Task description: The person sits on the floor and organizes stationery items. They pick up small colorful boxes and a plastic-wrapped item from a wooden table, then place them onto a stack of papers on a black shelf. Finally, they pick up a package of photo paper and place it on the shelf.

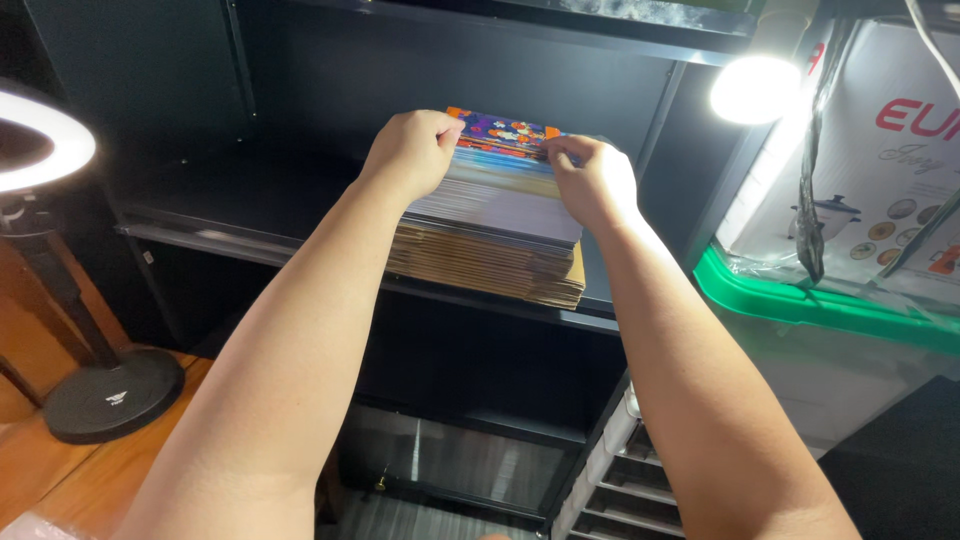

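A thick stack of flat paper items point(495, 235) lies on a black shelf point(250, 215); its lower layers are brown, its upper ones pale and bluish. On top sits a colourful sheet with a flower pattern point(505, 130). My left hand point(412, 150) grips the stack's top left edge with curled fingers. My right hand point(592, 180) pinches the top sheets at the right edge. Both forearms reach up from the bottom of the view.
A lit ring lamp point(40, 140) on a round black base point(112, 395) stands at the left on a wooden surface. A bright bulb point(755, 88) glows at upper right. A printed carton point(880, 150) rests on a green-lidded bin point(800, 300). Lower shelves sit below.
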